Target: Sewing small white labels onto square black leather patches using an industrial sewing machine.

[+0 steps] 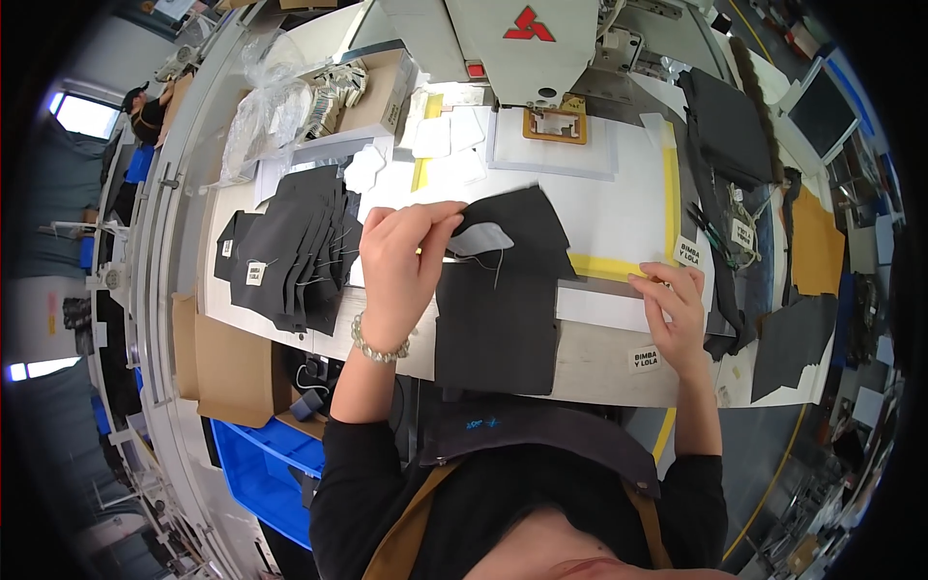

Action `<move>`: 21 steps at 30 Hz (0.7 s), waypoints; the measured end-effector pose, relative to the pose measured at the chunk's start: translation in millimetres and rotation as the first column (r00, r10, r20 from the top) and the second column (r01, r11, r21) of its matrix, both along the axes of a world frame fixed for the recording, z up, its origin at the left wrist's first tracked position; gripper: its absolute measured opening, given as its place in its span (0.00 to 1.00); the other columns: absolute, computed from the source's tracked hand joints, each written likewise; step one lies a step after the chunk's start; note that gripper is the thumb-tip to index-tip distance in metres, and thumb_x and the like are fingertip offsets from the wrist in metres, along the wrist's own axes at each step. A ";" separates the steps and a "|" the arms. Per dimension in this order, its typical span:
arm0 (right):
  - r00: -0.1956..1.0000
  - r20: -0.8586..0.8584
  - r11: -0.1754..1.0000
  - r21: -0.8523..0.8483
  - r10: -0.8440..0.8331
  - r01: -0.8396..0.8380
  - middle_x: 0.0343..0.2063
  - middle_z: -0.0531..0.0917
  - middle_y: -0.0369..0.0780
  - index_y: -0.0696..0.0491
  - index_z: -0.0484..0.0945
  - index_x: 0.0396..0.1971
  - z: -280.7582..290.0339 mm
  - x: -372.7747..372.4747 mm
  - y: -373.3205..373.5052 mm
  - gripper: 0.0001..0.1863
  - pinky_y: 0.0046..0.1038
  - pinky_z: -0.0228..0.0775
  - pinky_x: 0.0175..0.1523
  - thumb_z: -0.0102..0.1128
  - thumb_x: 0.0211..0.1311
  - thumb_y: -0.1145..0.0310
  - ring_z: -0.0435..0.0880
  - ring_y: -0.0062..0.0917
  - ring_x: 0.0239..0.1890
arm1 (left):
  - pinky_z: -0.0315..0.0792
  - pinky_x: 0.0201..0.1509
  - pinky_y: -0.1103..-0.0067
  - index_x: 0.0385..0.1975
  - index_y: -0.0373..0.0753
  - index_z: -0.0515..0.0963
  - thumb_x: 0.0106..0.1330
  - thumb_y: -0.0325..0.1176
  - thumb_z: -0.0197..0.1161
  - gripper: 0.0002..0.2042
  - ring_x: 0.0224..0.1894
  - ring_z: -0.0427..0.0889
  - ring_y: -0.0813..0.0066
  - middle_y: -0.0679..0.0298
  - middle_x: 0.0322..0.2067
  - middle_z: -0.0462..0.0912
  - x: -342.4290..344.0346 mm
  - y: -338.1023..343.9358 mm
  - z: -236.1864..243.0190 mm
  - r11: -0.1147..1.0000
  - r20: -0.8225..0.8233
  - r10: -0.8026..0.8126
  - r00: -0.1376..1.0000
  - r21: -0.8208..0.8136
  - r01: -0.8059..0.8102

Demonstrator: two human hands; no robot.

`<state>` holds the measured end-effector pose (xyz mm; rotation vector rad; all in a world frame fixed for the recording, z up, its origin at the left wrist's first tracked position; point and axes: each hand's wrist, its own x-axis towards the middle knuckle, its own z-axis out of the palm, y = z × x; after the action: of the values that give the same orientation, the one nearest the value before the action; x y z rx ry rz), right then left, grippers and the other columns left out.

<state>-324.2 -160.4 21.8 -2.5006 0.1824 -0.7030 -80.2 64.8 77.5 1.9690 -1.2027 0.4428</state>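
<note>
My left hand [401,261], wearing a beaded bracelet, pinches the upper left edge of a dark fabric piece [527,224]. The piece is lifted and tilted, with a pale oval patch [482,238] and a loose thread showing on it. Below it, another dark fabric panel [496,333] lies over the table's front edge; whether the two are joined I cannot tell. My right hand [677,314] rests by the yellow tape [609,268] along the white sheet, fingers loosely bent and apart, with no object visible in them. Small white printed labels [645,359] lie near it.
A sewing machine head [527,48] stands at the back above a brass-coloured frame [555,126]. Stacked dark fabric pieces [295,246] lie left, below a cardboard box [382,92] of labels. Black fabric [725,126] and dark-handled scissors [706,224] lie right. A blue crate [253,483] sits below.
</note>
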 end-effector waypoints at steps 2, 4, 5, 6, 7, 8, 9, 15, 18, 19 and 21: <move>0.999 0.034 1.000 0.004 0.001 -0.001 0.43 0.81 0.36 0.50 0.84 0.41 -1.2 1.8 1.6 0.18 0.31 0.55 0.51 0.59 0.49 0.83 0.78 0.23 0.38 | 0.61 0.35 0.79 0.32 0.43 0.83 0.60 0.27 0.66 0.03 0.20 0.74 0.76 0.71 0.23 0.83 6.1 0.4 4.6 1.000 -0.022 0.015 1.000 0.023 -0.015; 0.998 0.061 1.000 -0.018 -0.004 0.005 0.42 0.81 0.36 0.50 0.84 0.40 -5.5 6.0 0.4 0.18 0.31 0.55 0.51 0.60 0.49 0.83 0.79 0.23 0.38 | 0.62 0.37 0.79 0.32 0.42 0.83 0.62 0.26 0.65 0.03 0.23 0.77 0.75 0.70 0.23 0.83 13.2 -1.2 9.1 0.997 -0.064 0.008 0.998 0.079 -0.003; 0.997 0.073 0.999 -0.038 -0.012 0.014 0.41 0.82 0.36 0.50 0.84 0.40 -8.4 8.6 -0.8 0.18 0.32 0.55 0.51 0.60 0.49 0.83 0.79 0.23 0.38 | 0.62 0.39 0.78 0.32 0.42 0.83 0.62 0.25 0.63 0.04 0.27 0.79 0.75 0.70 0.24 0.83 17.9 -1.3 10.8 0.994 -0.092 0.004 0.996 0.105 0.006; 0.996 0.083 0.999 -0.038 -0.011 0.014 0.41 0.82 0.36 0.50 0.84 0.40 -11.1 10.2 -1.8 0.18 0.32 0.55 0.51 0.60 0.49 0.83 0.79 0.23 0.38 | 0.62 0.39 0.78 0.32 0.42 0.83 0.62 0.25 0.63 0.04 0.27 0.79 0.75 0.70 0.24 0.83 23.6 -0.5 13.8 0.994 -0.081 0.005 0.997 0.105 0.004; 0.996 0.082 0.996 -0.080 -0.027 0.034 0.41 0.82 0.35 0.50 0.84 0.40 -14.6 10.8 -3.5 0.18 0.32 0.55 0.52 0.61 0.48 0.83 0.79 0.23 0.38 | 0.62 0.39 0.78 0.31 0.42 0.83 0.61 0.24 0.63 0.04 0.28 0.79 0.75 0.70 0.25 0.83 29.1 1.6 16.1 0.994 -0.021 -0.032 0.999 0.106 0.034; 0.996 0.083 0.991 -0.122 -0.041 0.051 0.40 0.82 0.35 0.50 0.84 0.40 -16.6 11.3 -4.6 0.18 0.33 0.55 0.52 0.62 0.48 0.83 0.79 0.23 0.38 | 0.62 0.40 0.79 0.31 0.42 0.83 0.61 0.24 0.63 0.04 0.29 0.79 0.76 0.70 0.26 0.83 33.6 5.8 19.3 0.992 0.039 -0.066 0.997 0.110 0.062; 0.995 0.093 0.992 -0.121 -0.031 0.042 0.40 0.82 0.35 0.50 0.84 0.40 -16.9 10.3 -4.0 0.18 0.33 0.55 0.52 0.62 0.48 0.83 0.79 0.23 0.38 | 0.61 0.42 0.79 0.30 0.43 0.83 0.57 0.22 0.63 0.06 0.31 0.79 0.78 0.72 0.27 0.83 34.7 13.6 24.5 0.988 0.120 -0.067 0.991 0.150 0.049; 0.996 0.026 0.950 -0.300 -0.082 0.086 0.40 0.81 0.34 0.50 0.84 0.40 -16.7 1.3 1.2 0.18 0.34 0.53 0.54 0.62 0.46 0.81 0.79 0.23 0.38 | 0.60 0.46 0.77 0.27 0.46 0.83 0.46 0.19 0.65 0.12 0.35 0.80 0.78 0.74 0.29 0.84 60.4 90.2 55.2 0.951 0.455 0.225 0.862 0.089 -0.296; 0.998 0.004 0.933 -0.357 -0.057 0.055 0.41 0.80 0.33 0.49 0.84 0.41 -17.5 1.9 6.0 0.19 0.34 0.53 0.54 0.63 0.45 0.80 0.79 0.22 0.38 | 0.61 0.50 0.78 0.29 0.45 0.83 0.50 0.19 0.66 0.11 0.39 0.81 0.76 0.72 0.32 0.85 67.1 150.6 46.1 0.869 0.465 0.455 0.759 -0.045 -0.493; 0.999 0.007 0.933 -0.356 -0.047 0.046 0.41 0.80 0.33 0.49 0.84 0.41 -18.8 3.6 7.3 0.19 0.34 0.53 0.54 0.63 0.45 0.80 0.79 0.22 0.38 | 0.61 0.51 0.77 0.30 0.45 0.83 0.51 0.19 0.66 0.10 0.41 0.81 0.75 0.72 0.34 0.86 65.8 170.7 38.0 0.835 0.453 0.496 0.741 -0.013 -0.550; 1.000 0.008 0.911 -0.411 -0.017 0.019 0.42 0.80 0.33 0.48 0.84 0.42 -20.8 5.9 9.7 0.20 0.34 0.53 0.54 0.63 0.45 0.79 0.79 0.22 0.39 | 0.61 0.52 0.77 0.31 0.45 0.83 0.53 0.20 0.66 0.10 0.42 0.81 0.75 0.72 0.35 0.86 59.9 204.9 19.3 0.791 0.442 0.542 0.715 0.020 -0.611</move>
<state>-318.3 -150.7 1.0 -2.9006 0.0583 -0.8254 -20.2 269.8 96.8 2.4756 -0.8384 1.1729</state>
